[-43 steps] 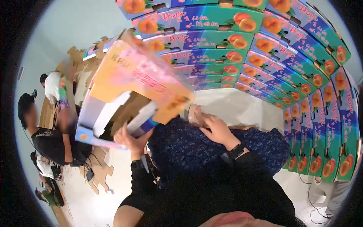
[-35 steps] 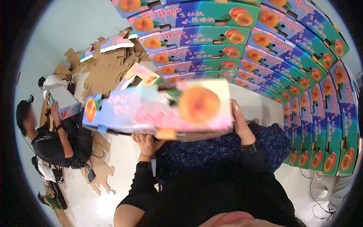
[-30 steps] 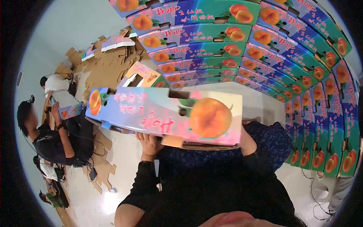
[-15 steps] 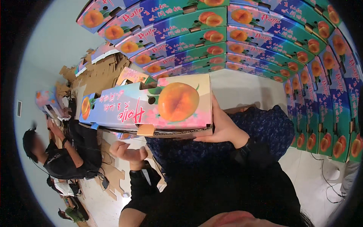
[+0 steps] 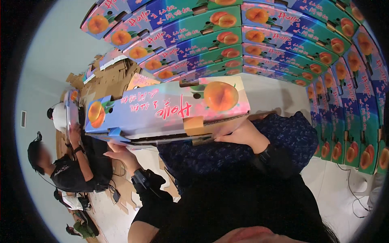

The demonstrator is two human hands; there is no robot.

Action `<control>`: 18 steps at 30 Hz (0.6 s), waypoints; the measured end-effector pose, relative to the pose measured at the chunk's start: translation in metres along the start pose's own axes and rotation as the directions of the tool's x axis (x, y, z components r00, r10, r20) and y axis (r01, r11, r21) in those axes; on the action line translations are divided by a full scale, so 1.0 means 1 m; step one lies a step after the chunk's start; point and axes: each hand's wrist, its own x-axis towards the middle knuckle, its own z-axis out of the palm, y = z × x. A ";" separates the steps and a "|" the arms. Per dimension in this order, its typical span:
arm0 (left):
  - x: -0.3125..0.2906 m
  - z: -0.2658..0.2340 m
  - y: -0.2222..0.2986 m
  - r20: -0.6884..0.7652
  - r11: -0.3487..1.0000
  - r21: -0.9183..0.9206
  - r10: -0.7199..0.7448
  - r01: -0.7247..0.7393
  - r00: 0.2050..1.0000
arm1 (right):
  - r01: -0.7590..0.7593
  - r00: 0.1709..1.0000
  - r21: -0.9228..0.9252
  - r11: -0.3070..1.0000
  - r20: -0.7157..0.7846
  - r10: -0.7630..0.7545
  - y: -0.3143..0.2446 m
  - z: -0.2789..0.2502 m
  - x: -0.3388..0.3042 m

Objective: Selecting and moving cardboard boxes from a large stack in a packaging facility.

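Observation:
A printed cardboard fruit box (image 5: pixel 162 105), pink and blue with peaches on its side, is held in front of me above my lap. My right hand (image 5: pixel 245 135) grips its right end, with the thumb along the near lower edge. At the near left corner, my left hand (image 5: pixel 123 158) meets the underside; its thumb sticks out and the other fingertips are partly hidden by the box. A tan flap (image 5: pixel 194 125) shows on the near lower edge, with a dark gap beside it.
Stacked matching fruit boxes (image 5: pixel 182 36) form a wall ahead, and more boxes (image 5: pixel 350 113) line the right. Flattened cardboard (image 5: pixel 109 77) lies in a pile at the left rear. A co-worker (image 5: pixel 77 166) sits at left, holding a box. A black cable (image 5: pixel 352 198) trails over the floor at right.
The box has shifted right and turned slightly. My left hand has moved from free air, fingers curled, to the box's left corner. The co-worker's box now stands on end.

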 end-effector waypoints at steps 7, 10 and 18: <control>-0.028 0.047 0.017 0.059 0.954 0.209 -0.231 0.214 0.971 | -0.039 0.999 0.002 0.999 -0.036 0.039 -0.005 -0.013 0.000; -0.011 -0.007 -0.010 0.190 0.948 0.311 -0.132 0.068 0.973 | -0.017 1.000 -0.027 0.999 0.006 0.017 -0.010 -0.003 0.000; -0.046 0.034 -0.015 -0.202 0.984 0.148 0.129 -0.100 0.971 | -0.011 0.999 0.035 0.999 -0.034 0.012 -0.018 -0.002 0.003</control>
